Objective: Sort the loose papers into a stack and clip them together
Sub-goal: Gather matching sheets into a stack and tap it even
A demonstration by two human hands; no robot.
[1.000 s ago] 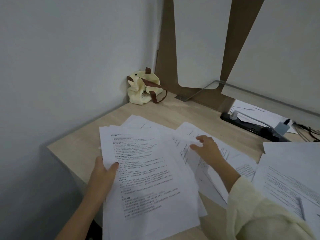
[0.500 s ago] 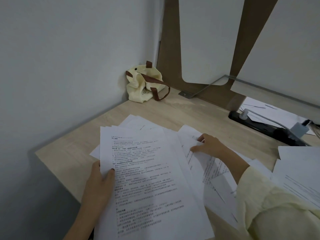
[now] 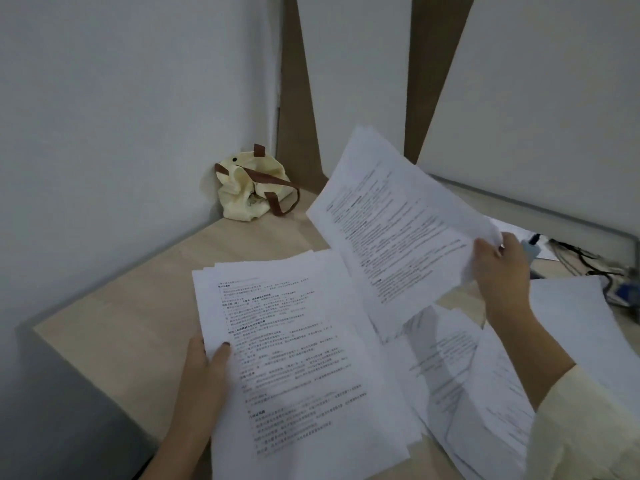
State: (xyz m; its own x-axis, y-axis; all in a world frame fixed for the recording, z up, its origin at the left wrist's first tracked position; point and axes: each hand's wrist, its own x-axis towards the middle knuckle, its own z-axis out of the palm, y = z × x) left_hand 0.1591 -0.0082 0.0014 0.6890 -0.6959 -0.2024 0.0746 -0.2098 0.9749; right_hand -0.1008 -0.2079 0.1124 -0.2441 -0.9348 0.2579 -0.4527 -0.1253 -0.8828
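- Far left: bare pale wood of the desk [image 3: 114, 327], left edge meeting a grey wall.
- Front left of the desk: left hand [image 3: 204, 372] clasping the stack of papers [image 3: 301, 358] by its left edge, thumb laid on the top sheet, other fingers hidden underneath.
- Stack printed side up, sheet edges fanned unevenly at the top, reaching out past the desk's front edge (whether it lies flat on the wood cannot be told).
- Back left corner of the desk: crumpled cream cloth bag [image 3: 249, 188] with brown straps, set against the wall, well apart from the papers.
- Right of centre, above the desk: raised sheets [image 3: 398, 237], printed and tilted, held off the surface (how many cannot be told), lower corner crossing the stack's upper right corner.
- Below those, toward the front right: loose papers [image 3: 460, 375] spread on the desk, overlapping one another and running under the stack's right edge.
- Right hand [image 3: 502, 268] pinching the raised sheets at their right edge, fingers curled round the crumpled paper; cream sleeve [image 3: 581, 427] on the arm.
- Right edge of the desk: one more white sheet [image 3: 571, 323] beyond the forearm, dark cables [image 3: 588, 261] behind it near the back.
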